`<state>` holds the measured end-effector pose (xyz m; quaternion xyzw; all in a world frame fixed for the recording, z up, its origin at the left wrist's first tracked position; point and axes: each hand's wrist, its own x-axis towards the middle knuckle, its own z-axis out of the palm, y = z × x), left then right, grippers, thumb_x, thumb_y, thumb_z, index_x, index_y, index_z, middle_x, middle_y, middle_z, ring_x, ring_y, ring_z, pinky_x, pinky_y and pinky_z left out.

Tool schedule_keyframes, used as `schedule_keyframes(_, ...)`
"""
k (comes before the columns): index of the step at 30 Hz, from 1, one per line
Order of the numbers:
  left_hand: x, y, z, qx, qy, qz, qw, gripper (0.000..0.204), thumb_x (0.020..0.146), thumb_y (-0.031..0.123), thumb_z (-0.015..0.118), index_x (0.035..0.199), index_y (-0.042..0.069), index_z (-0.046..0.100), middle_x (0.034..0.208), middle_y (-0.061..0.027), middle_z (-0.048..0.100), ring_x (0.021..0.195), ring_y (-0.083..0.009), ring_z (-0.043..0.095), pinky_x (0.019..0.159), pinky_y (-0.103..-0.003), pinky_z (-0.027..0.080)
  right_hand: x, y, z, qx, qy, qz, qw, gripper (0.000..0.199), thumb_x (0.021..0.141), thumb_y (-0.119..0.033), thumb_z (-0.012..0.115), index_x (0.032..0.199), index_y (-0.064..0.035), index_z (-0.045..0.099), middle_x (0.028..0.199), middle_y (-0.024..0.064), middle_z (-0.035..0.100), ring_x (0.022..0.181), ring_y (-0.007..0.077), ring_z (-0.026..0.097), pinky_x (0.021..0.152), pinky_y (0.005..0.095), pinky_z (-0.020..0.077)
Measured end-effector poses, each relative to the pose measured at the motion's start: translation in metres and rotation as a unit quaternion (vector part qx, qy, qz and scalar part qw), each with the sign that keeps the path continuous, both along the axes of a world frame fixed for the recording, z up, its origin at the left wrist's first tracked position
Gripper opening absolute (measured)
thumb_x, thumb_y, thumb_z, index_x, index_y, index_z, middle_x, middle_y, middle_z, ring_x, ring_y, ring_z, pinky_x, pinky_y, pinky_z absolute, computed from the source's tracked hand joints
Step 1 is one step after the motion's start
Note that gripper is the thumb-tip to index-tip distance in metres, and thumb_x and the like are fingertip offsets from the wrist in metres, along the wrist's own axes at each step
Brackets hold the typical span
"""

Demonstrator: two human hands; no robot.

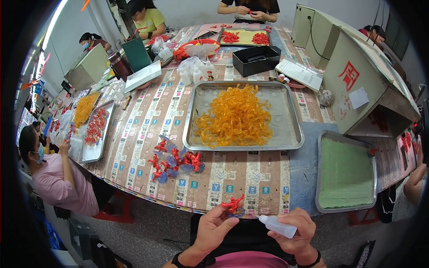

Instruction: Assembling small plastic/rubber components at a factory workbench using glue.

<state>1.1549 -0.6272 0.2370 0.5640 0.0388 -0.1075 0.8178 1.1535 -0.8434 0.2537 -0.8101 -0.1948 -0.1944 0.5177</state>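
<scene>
Between the thumb and fingers of my left hand (216, 226) is a small red plastic figure (233, 203) with a translucent purple-blue piece (237, 212) at its lower side. My right hand (295, 230) grips a white squeeze bottle (278, 227), tilted so its nozzle points left toward the figure; whether the tip touches it I cannot tell. Both hands are at the table's near edge. Farther up and left lies a cluster of red figures with purple-blue pieces (174, 161). A metal tray (286, 120) beyond my hands carries a heap of curly translucent orange plastic pieces (234, 116).
A green-lined tray (347, 174) is at the right, below a metal booth (357, 85). Behind the orange heap stand a black box (256, 60) and white bottles (196, 73). Another tray of red pieces (96, 127) sits left, beside a person in pink (60, 178). Other people work around the table.
</scene>
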Motion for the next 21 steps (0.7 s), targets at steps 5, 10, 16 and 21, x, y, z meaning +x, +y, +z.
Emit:
schedule_keyframes(5,-0.0004,0.0008,-0.0034,-0.022,0.027,-0.014,0.999,0.044,0.088,0.01,0.065,0.127,-0.004,0.051,0.122,-0.0145,0.058,0.112,-0.0187,0.055,0.098,-0.033,0.043,-0.001,0.0014,0.001,0.011,0.004,-0.004,1.0,0.041,0.066,-0.022,0.086,0.094,-0.0064,0.061,0.083,0.0061,0.064,0.065,0.0171,0.057,0.059,0.029,0.0437)
schedule_keyframes(10,0.0005,-0.0011,-0.0079,-0.033,0.042,-0.024,0.998,0.042,0.088,0.009,0.065,0.126,-0.004,0.052,0.12,-0.0147,0.059,0.11,-0.0186,0.056,0.095,-0.034,0.047,-0.0019,0.005,0.0002,0.018,0.013,-0.002,1.0,0.041,0.066,-0.022,0.086,0.094,-0.0068,0.06,0.082,0.0059,0.065,0.066,0.0172,0.057,0.06,0.0301,0.0436)
schedule_keyframes(16,0.0001,-0.0021,-0.0092,-0.046,0.055,-0.024,0.997,0.039,0.088,0.007,0.065,0.123,-0.004,0.053,0.118,-0.0143,0.06,0.108,-0.019,0.058,0.095,-0.034,0.047,-0.001,0.0062,-0.0008,0.014,0.009,-0.017,1.0,0.041,0.066,-0.025,0.086,0.092,-0.0073,0.061,0.082,0.0053,0.066,0.065,0.018,0.056,0.06,0.0307,0.0431)
schedule_keyframes(21,-0.0005,-0.0042,-0.0088,-0.05,0.055,-0.03,0.997,0.037,0.088,0.006,0.064,0.122,-0.004,0.054,0.117,-0.0137,0.061,0.106,-0.0184,0.059,0.095,-0.033,0.047,0.0004,0.0059,-0.0005,-0.007,0.016,-0.022,1.0,0.041,0.065,-0.027,0.086,0.092,-0.0072,0.062,0.083,0.0053,0.065,0.067,0.0196,0.057,0.062,0.0315,0.0444)
